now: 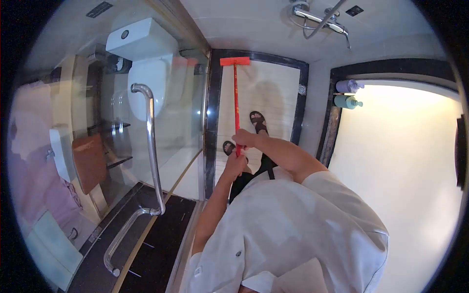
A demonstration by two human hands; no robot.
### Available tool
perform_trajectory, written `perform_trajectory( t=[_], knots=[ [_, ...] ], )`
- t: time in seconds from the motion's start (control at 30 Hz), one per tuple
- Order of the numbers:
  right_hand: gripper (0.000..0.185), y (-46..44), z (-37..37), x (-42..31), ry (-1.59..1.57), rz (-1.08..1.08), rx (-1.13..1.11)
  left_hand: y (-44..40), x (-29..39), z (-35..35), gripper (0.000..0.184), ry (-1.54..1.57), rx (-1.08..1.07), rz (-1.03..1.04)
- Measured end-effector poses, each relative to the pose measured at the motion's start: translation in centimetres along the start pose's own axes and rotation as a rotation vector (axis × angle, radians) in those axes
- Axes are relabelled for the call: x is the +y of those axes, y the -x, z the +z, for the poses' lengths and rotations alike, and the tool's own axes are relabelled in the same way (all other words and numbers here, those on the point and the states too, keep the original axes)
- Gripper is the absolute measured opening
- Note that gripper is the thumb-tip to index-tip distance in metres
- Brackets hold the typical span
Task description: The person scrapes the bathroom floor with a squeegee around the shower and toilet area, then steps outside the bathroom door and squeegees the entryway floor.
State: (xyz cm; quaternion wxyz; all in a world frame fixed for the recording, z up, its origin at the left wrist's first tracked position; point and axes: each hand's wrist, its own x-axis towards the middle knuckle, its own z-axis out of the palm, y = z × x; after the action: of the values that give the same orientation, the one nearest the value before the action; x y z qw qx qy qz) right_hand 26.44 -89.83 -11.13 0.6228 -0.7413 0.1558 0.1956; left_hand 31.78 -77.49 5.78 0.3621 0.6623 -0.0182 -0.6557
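A red floor squeegee [237, 95] with a long, thin handle reaches away from me over the pale shower floor [278, 88]. Its wide, flat head [234, 61] lies at the far end of the floor, by the dark border. My right hand [245, 139] is wrapped round the handle. Closer to my body, my left hand [235, 165] grips the handle's near end. Both hands are closed, one just below the other. My sandalled feet [258, 119] stand on the floor beside the handle, partly hidden by my hands and arms.
On the left is a glass panel with a curved metal door handle [151, 146]; a white toilet [149, 73] shows behind it. A shower mixer [322, 20] juts from the far wall. Two pump bottles [348, 101] stand on the ledge at right, beside a lit white surface [395, 185].
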Motion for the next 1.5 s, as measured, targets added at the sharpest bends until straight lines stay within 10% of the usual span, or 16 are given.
perform_trajectory(
  t=[0.1, 0.17, 0.3, 0.37, 0.57, 0.67, 0.73, 0.8, 0.93, 1.0, 1.07, 1.1, 1.17, 1.5],
  knots=[
    [0.036, 1.6, -3.6, -1.5, 0.032, 0.104, 0.009, -1.0, 0.4, 1.7, 0.024, -0.098, -0.039, -0.006],
    [0.019, 2.9, -5.0, -3.1, -0.196, 0.58, -0.14, 0.3, 1.6, 2.5, 0.026, -0.177, -0.042, -0.036],
    [0.028, 4.7, -1.5, -1.6, -0.234, 0.326, -0.059, 4.9, -1.3, 1.7, 0.03, -0.472, -0.025, 0.205],
    [0.026, 5.8, -0.2, -2.9, -0.508, 0.865, 0.031, 3.7, -1.5, 1.9, 0.03, -0.506, -0.038, 0.202],
    [0.026, 8.3, -2.7, -1.1, -0.636, 0.901, 0.111, 0.4, -1.3, 4.1, 0.03, -0.645, -0.112, 0.239],
    [0.028, 7.0, -2.6, 10.6, -0.327, 0.392, 0.039, -1.5, -0.8, 5.7, 0.03, -0.704, -0.158, 0.274],
    [0.026, 7.9, -7.3, 11.5, 0.548, -0.029, -0.108, -3.6, -0.2, 6.6, 0.03, -0.724, -0.175, 0.287],
    [0.023, 8.6, -8.6, 10.7, 0.557, 0.009, -0.112, -6.7, 1.1, 7.8, 0.03, -1.357, -0.416, 0.558],
    [0.016, 9.5, -10.4, 9.8, 0.602, 0.147, -0.135, -9.1, -0.9, 9.0, 0.029, -1.181, -0.149, 0.511],
    [0.017, 9.4, -10.6, 9.5, 0.621, 0.213, -0.146, -7.1, 0.6, 8.2, 0.029, -0.708, -0.149, 0.099],
    [0.019, 7.1, -6.5, 14.8, 0.624, 0.243, -0.152, -3.7, 2.3, 6.9, 0.03, -0.756, -0.233, 0.169],
    [0.023, 5.7, -1.4, 19.4, -0.215, 0.244, 0.08, -1.8, 2.6, 6.1, 0.031, -0.802, -0.315, 0.24],
    [0.021, 7.8, -0.4, 11.2, -0.355, 0.397, 0.132, 1.7, 2.2, 4.9, 0.031, -0.8, -0.157, 0.035],
    [0.029, 6.8, -2.1, 18.6, -0.249, 0.198, 0.18, -0.7, 1.6, 5.5, 0.03, -0.778, -0.213, 0.169]
  ],
)
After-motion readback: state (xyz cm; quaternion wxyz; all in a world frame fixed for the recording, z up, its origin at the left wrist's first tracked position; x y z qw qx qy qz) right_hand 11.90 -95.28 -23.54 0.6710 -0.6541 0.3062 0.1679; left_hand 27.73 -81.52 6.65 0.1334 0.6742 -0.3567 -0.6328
